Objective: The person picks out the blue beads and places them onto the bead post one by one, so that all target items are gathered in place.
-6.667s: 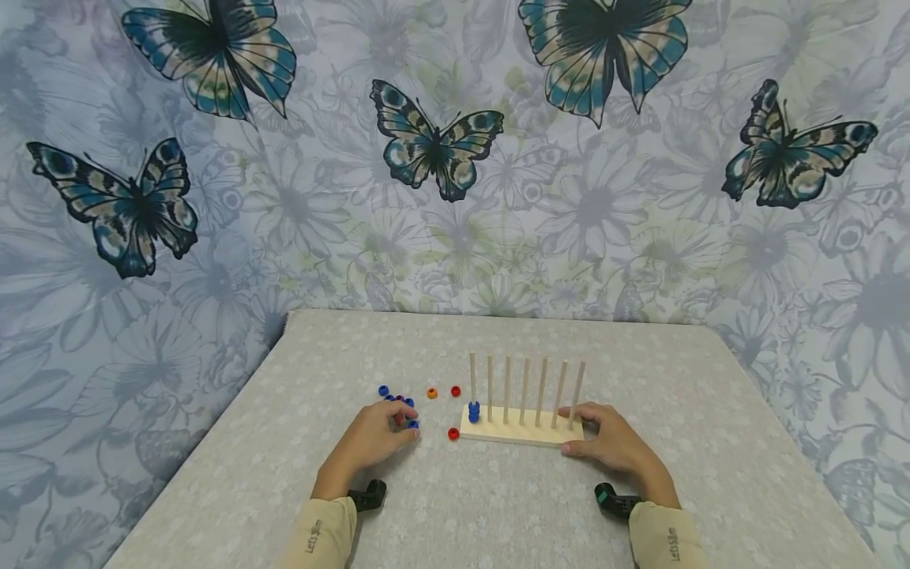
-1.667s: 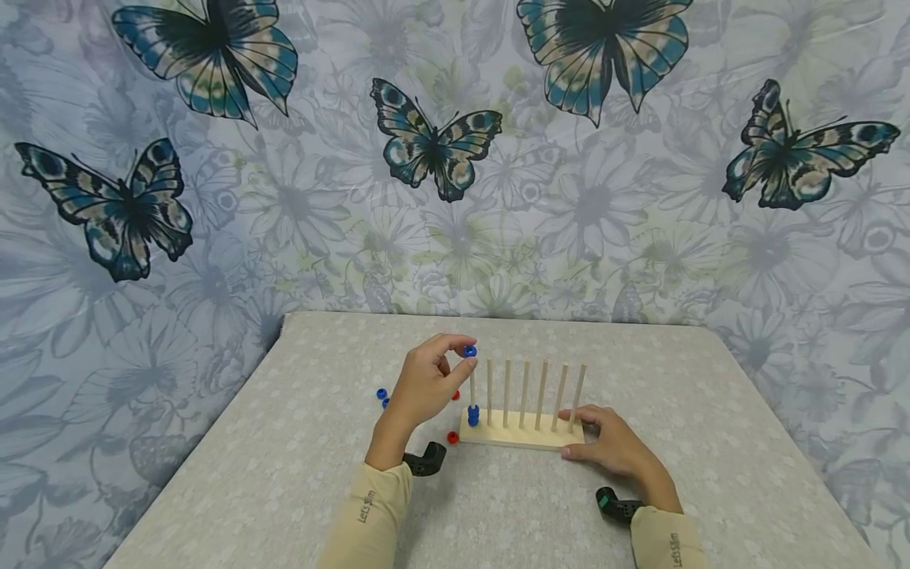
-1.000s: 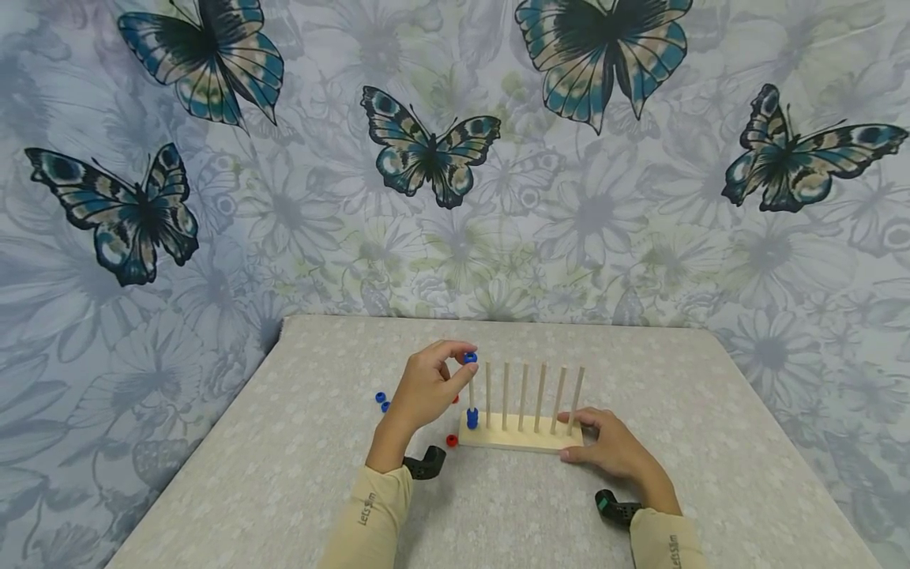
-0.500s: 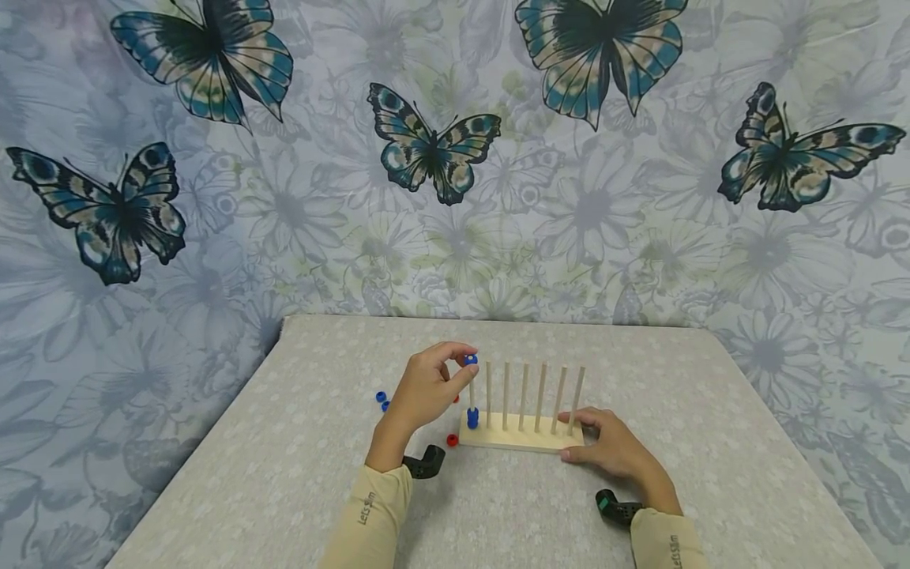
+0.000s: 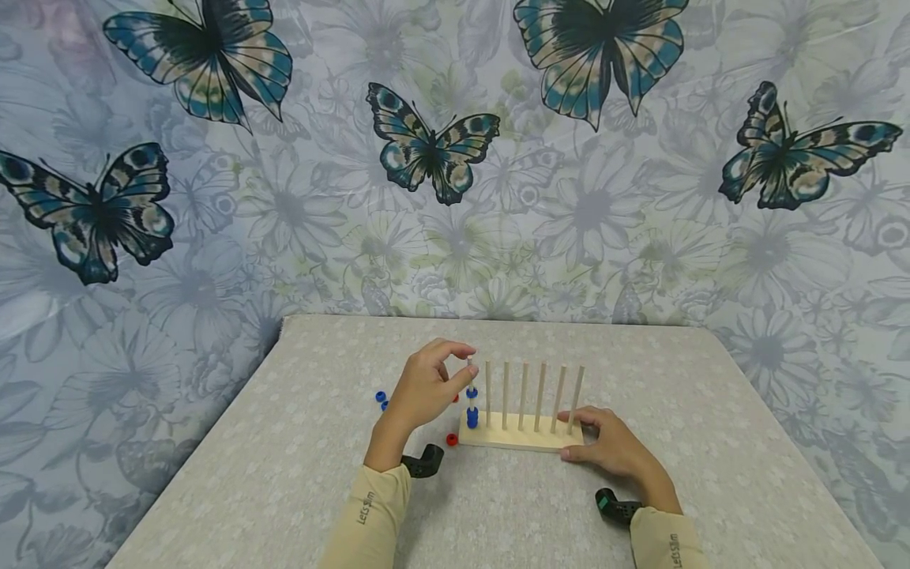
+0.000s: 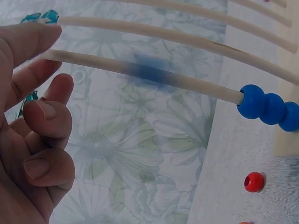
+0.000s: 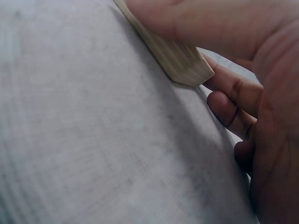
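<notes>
A wooden peg stand (image 5: 522,436) with a row of upright pegs sits on the table. Three blue beads (image 6: 272,108) are stacked at the foot of its leftmost peg. Higher on that peg, a blurred blue bead (image 6: 149,70) is sliding, clear of any finger. My left hand (image 5: 426,385) is at the top of this peg, thumb and index finger parted on either side of the tip, holding no bead. With thumb and fingers, my right hand (image 5: 610,438) grips the right end of the stand's base (image 7: 187,70).
Two blue beads (image 5: 381,397) lie left of my left hand. A red bead (image 5: 452,439) is just left of the stand's base, and another red bead (image 5: 456,399) is partly hidden behind my left hand. A patterned wall (image 5: 590,261) rises behind the table.
My left hand brought a blue bead from the left to the top of the leftmost peg and let it go; it now drops along the peg. My right hand stays on the stand.
</notes>
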The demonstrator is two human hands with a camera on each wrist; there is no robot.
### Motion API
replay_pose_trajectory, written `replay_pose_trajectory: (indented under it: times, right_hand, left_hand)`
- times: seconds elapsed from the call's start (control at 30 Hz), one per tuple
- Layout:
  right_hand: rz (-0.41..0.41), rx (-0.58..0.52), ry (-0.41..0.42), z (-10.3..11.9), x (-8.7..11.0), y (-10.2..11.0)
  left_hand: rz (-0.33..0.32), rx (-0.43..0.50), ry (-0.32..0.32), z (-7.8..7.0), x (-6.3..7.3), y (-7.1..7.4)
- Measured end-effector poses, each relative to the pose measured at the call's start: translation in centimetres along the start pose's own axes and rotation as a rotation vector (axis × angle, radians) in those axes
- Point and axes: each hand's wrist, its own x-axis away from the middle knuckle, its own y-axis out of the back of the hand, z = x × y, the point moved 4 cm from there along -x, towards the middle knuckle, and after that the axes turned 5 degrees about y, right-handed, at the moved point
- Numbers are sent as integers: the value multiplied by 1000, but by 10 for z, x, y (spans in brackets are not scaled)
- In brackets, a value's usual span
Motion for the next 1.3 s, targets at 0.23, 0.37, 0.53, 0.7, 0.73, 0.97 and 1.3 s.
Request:
replay_pose_trajectory:
  times: [0.23,0.37,0.53,0.7,0.73,0.97,1.3]
  right_hand:
    - [-8,1,-22,1,-1,-1]
    - [-7,3,-32,1,-2,-3]
    - [-2,-3,-45,2,-2,-3]
    - [-2,-11,-39,2,-3,-3]
    - [-2,-9,-38,2,-3,-3]
    - [-2,-1,-48,4,-2,-1]
    - [-4,9,-48,3,-2,-2]
  left_hand:
    - [4,-5,-12,2,-3,4]
    - [-27,1,-29,1,-3,8]
    - [-96,54,-95,-3,-4,14]
    - [-180,95,-174,-4,-4,19]
    - [-193,96,-183,-4,-3,20]
    - [-258,93,-181,-1,-1,33]
    - [-335,79,-75,9,12,52]
